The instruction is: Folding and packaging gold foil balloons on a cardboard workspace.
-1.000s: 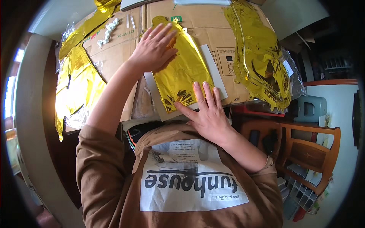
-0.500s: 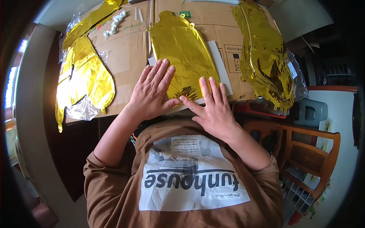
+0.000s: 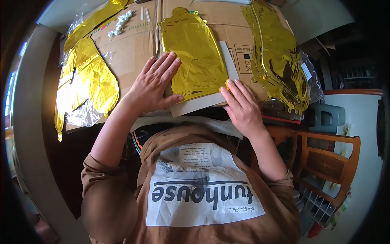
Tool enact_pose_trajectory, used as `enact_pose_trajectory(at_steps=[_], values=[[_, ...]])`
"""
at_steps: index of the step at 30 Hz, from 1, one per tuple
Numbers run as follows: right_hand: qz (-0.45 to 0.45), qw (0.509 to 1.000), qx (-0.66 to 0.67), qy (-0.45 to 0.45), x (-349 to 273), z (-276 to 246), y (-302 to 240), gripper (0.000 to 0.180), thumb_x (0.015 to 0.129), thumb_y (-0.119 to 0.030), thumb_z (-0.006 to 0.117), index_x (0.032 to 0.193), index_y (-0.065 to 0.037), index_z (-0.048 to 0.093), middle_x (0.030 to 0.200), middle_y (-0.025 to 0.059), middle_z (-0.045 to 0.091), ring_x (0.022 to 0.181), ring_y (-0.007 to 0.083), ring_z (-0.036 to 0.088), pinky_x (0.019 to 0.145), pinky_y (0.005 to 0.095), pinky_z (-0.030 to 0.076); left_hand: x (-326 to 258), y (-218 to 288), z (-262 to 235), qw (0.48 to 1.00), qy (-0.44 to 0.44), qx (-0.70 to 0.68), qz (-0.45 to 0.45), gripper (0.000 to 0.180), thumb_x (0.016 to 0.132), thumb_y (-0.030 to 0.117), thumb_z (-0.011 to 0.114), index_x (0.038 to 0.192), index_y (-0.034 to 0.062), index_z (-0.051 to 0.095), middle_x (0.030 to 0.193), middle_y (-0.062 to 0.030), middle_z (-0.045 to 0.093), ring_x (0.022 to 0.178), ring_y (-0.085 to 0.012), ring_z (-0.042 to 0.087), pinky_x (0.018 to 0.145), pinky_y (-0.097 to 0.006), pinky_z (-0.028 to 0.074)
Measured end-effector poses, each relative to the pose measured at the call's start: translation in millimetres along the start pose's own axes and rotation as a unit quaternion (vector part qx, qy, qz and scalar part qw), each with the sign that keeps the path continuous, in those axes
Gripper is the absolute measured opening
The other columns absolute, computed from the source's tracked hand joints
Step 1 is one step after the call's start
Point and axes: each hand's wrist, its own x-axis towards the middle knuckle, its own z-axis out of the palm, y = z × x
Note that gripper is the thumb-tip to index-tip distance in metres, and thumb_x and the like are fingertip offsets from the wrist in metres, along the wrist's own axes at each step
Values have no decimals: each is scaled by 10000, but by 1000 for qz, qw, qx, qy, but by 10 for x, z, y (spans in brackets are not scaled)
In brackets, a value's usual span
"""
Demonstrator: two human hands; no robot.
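A flat gold foil balloon (image 3: 195,53), bottle-like with small tabs at its top, lies on a pale grey card sheet (image 3: 195,105). My left hand (image 3: 152,83) rests flat along the balloon's left edge, fingers stretched and thumb spread toward the lower edge. At the lower right corner, my right hand (image 3: 243,106) touches the balloon and card with fingers outstretched. A small orange bit shows by its fingertips; I cannot make out what it is. My right thumb is mostly hidden. Creases run across the balloon's lower part.
Cardboard (image 3: 134,49) covers the table. At left lies a crumpled gold foil balloon (image 3: 95,77) with clear plastic; at right, a stack of gold foil balloons (image 3: 276,61). White knotted pieces (image 3: 120,24) sit toward the back. A wooden chair (image 3: 329,162) stands at right.
My right hand has slid right, away from my left hand, to the balloon's lower right corner. The dark bunched creases at the lower edge have smoothed out. My left hand remains on the left edge.
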Motion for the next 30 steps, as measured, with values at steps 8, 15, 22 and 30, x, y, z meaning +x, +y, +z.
enact_pose_trajectory(at_steps=[8, 15, 22, 30], values=[[-49, 994, -12, 95, -89, 117, -16, 415, 850, -143, 732, 1250, -46, 679, 1309, 181, 622, 1240, 356, 579, 1067, 489, 476, -231, 217, 11, 984, 114, -134, -15, 797, 920, 528, 629, 1502, 32, 407, 1528, -212, 404, 1414, -367, 392, 1170, -484, 301], [-71, 988, -22, 134, -219, 109, -15, 242, 913, -108, 651, 1136, -33, 711, 1177, 157, 679, 1126, 333, 641, 1011, 461, 512, -960, 917, 239, 669, 121, -640, -358, 191, 1006, 195, 660, 996, 6, 636, 887, -34, 622, 792, -85, 572, 701, -274, 487], [-1, 988, 56, 146, -96, 35, -77, 259, 838, -72, 741, 1095, -50, 708, 1091, 99, 695, 1021, 280, 664, 891, 412, 513, -601, 1040, 88, 319, 39, -860, -396, 153, 983, 129, 673, 1081, 12, 663, 954, -81, 716, 856, -198, 715, 774, -318, 594], [378, 864, 310, 123, -464, -80, -354, 650, 843, -69, 789, 1407, -37, 468, 1117, 132, 638, 951, 218, 642, 842, 369, 528, -984, 1120, 113, 369, -33, -838, -400, 108, 964, 66, 683, 1060, 17, 682, 912, -88, 735, 760, -147, 716, 710, -268, 599]])
